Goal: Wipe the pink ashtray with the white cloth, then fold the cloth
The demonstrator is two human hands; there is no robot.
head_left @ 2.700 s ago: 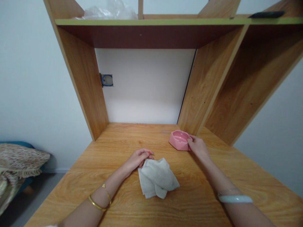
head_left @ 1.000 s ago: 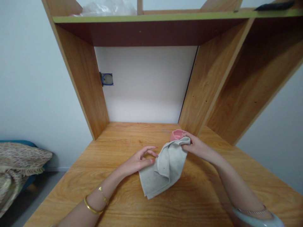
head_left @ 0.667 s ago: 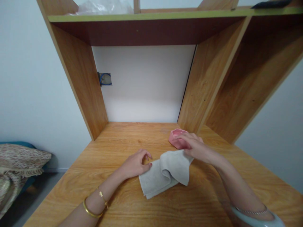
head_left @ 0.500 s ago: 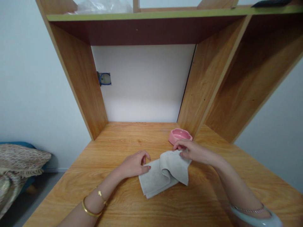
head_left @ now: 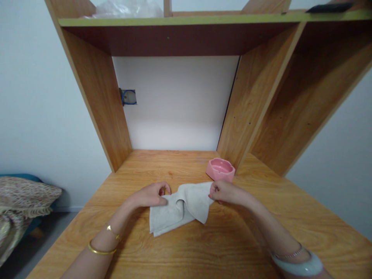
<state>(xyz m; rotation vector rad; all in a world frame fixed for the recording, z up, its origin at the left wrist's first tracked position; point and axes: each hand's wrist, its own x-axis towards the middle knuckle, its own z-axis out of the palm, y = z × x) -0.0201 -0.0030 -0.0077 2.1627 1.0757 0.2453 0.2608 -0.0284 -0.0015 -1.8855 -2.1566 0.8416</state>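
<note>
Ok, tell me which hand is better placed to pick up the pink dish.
Right. The right hand pinches the grey cloth just in front of the pink dish; the left hand grips the cloth's far side.

A pink dish sits on the wooden bench beside the upright shelf panel. A clear plastic bag and a dark flat object lie on the upper shelf. A patterned blanket lies at far left.

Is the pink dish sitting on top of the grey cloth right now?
No, the pink dish stands on the bare wooden desk behind the grey cloth, with wood showing between them.
</note>
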